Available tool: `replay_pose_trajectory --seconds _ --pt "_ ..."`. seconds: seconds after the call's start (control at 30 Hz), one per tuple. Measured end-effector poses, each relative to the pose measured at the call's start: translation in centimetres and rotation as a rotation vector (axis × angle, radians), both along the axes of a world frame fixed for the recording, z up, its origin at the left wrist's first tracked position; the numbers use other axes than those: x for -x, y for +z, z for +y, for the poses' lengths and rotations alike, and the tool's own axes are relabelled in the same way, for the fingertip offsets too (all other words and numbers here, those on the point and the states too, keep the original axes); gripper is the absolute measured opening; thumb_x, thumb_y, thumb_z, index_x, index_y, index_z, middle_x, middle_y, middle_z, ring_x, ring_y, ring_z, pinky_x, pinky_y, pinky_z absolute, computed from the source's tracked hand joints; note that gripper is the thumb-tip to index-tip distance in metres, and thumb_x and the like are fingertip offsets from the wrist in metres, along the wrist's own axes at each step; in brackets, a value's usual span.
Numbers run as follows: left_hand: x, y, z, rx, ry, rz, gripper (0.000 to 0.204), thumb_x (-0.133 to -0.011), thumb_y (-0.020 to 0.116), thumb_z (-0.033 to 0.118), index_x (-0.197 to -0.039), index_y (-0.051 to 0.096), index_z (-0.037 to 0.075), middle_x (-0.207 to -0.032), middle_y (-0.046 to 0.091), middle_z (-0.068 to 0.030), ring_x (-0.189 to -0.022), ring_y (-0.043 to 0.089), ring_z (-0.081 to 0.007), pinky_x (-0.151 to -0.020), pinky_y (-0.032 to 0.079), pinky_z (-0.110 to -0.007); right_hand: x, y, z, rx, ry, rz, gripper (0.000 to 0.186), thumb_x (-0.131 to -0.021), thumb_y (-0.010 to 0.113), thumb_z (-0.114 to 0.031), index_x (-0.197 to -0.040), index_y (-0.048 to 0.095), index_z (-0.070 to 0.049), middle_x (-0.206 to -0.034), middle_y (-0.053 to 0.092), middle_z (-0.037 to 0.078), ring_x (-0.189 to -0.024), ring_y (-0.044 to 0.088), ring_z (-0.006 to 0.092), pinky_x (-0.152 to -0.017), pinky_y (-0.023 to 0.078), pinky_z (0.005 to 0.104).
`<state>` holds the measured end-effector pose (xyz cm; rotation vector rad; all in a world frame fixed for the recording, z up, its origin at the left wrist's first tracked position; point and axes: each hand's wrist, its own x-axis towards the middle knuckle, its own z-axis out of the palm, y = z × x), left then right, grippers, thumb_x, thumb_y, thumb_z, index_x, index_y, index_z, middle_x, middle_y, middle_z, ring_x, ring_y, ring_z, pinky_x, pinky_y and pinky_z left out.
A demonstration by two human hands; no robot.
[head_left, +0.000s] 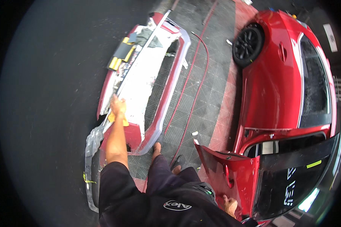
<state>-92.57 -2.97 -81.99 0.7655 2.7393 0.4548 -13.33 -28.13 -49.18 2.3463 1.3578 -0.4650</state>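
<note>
We are pressing our left hand (118,107), clenched on a yellow pad (117,119), against the big, light, flexible red bumper (146,81) lying on the floor (201,98), best gripped by its edges, while our right hand (229,205) is resting open by the car (288,94).

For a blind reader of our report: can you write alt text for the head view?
A person's left hand presses a yellow pad on a detached red bumper patched white. Their right hand rests low beside a red car parked on grey floor tiles.
</note>
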Motion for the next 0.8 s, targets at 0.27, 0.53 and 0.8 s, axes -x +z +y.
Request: replay_pose_trajectory --seconds 0.27,0.53,0.8 --pt "13.5 -11.5 -1.6 -0.008 -0.131 -0.344 0.062 -0.103 0.066 0.035 -0.148 0.055 -0.006 -0.133 0.068 -0.033 -0.126 0.067 -0.0459 -0.109 0.051 -0.052 2.1 5.0 -16.0 0.424 -0.503 -0.146 0.033 -0.083 0.087 -0.039 -0.087 0.082 -0.007 -0.078 0.078 0.01 -0.071 0.074 0.027 -0.07 0.06 0.0437" --pt "8.4 -6.5 0.9 0.308 -0.299 -0.046 0.057 -0.1 0.069 0.04 -0.137 0.064 -0.002 -0.124 0.073 -0.0289 -0.113 0.073 -0.0437 -0.095 0.057 -0.055 6.4 4.8 -28.7 0.552 -0.581 0.028 0.027 -0.083 0.081 -0.039 -0.084 0.083 -0.011 -0.089 0.082 0.01 -0.083 0.079 0.0273 -0.075 0.063 0.0441" --pt "6.9 3.7 0.5 0.055 -0.279 0.032 0.064 -0.1 0.065 0.051 -0.143 0.066 0.003 -0.129 0.073 -0.0262 -0.116 0.071 -0.0448 -0.101 0.053 -0.051 11.2 -1.6 -25.3 0.147 -0.941 0.186 0.032 -0.1 0.063 -0.031 -0.102 0.076 -0.002 -0.078 0.077 0.018 -0.072 0.078 0.0325 -0.077 0.063 0.0511"
